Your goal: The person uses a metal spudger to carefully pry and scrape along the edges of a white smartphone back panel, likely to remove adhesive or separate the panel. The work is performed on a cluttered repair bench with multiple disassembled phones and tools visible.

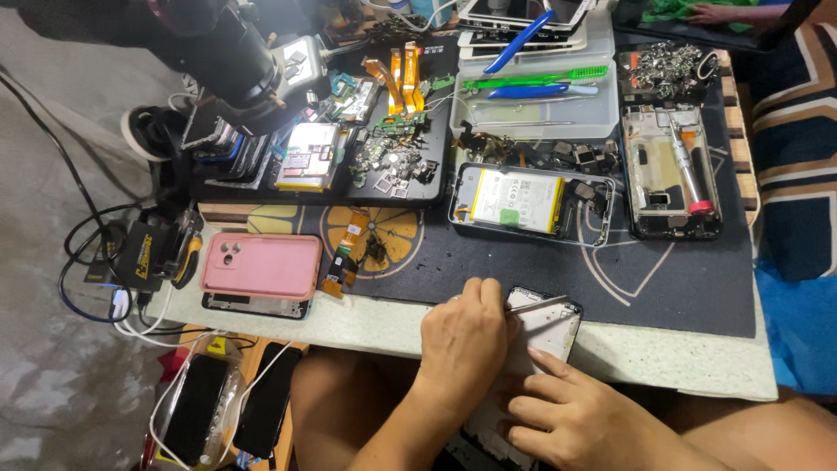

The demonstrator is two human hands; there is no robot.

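The left hand (pixel 466 336) is curled shut around a thin metal tool (pixel 538 304), pinched like a pen, its tip lying across the top end of a phone frame (pixel 549 336) that rests at the near edge of the tabletop (pixel 663 353) and hangs partly over the person's lap. The right hand (pixel 571 419) lies flat on the frame's lower part, fingers spread, pinning it rather than gripping it. The step in hand looks like prying or scraping along the frame's upper edge; the next move seems to call for steady downward pressure from the right hand and a small, controlled stroke of the tool. Both wrists come in low from the lap. Farther out lie a pink phone case (pixel 261 266) and an opened phone showing its battery (pixel 527 201).
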